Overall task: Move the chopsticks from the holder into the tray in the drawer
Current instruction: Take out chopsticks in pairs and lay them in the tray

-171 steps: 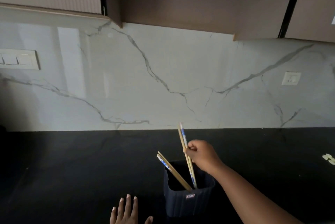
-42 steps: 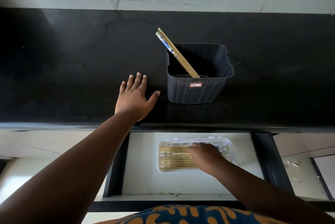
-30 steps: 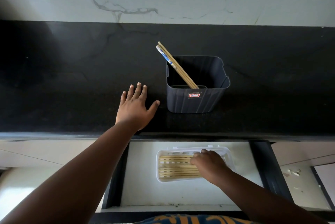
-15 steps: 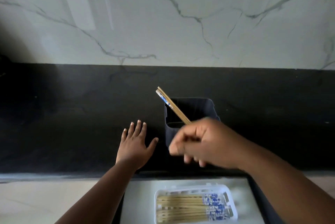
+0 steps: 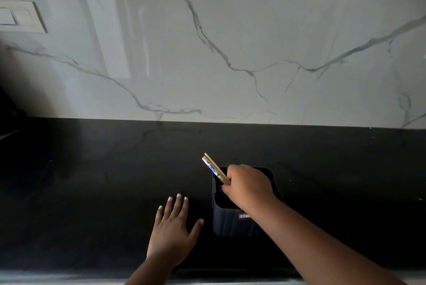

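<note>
A dark blue square holder (image 5: 230, 222) stands on the black countertop (image 5: 92, 192). A pair of wooden chopsticks with blue-patterned tops (image 5: 214, 167) leans out of its far left corner. My right hand (image 5: 247, 186) reaches over the holder's mouth, its fingers closed around the lower part of the chopsticks. My left hand (image 5: 171, 231) lies flat on the counter just left of the holder, fingers spread, holding nothing. The drawer and its tray are out of view below the frame.
A white marble backsplash (image 5: 230, 54) rises behind the counter, with a white switch plate (image 5: 20, 17) at the far left. The counter's front edge (image 5: 69, 273) runs along the bottom of the view.
My right hand left the tray in the drawer, rose to the holder and closed on the remaining chopsticks. The view tilted up, so the drawer dropped out of sight. The left hand stayed put.
</note>
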